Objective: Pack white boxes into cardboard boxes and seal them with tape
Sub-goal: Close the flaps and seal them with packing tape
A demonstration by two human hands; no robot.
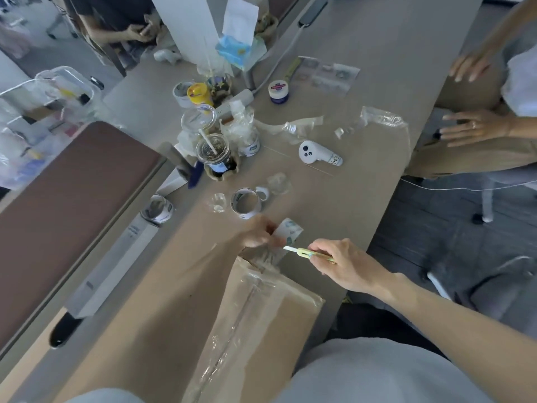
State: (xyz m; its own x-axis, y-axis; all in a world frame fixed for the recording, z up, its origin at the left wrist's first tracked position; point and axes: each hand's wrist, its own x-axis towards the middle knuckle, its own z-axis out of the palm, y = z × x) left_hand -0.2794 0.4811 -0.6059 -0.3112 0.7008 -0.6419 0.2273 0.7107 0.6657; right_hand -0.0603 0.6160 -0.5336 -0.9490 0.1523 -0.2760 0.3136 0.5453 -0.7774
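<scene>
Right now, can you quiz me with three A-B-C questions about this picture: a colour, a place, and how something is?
1. What colour is the cutter in the right hand? A. purple B. yellow C. black
2. Where is the white controller? A. on the table beyond the cardboard box B. inside the box C. on the floor
3. How is the box's top seam? A. flaps open B. tied with string C. covered by clear tape
Answers: B, its handle looks yellow; A, it lies on the tabletop past the box; C, shiny tape runs along the seam.
</scene>
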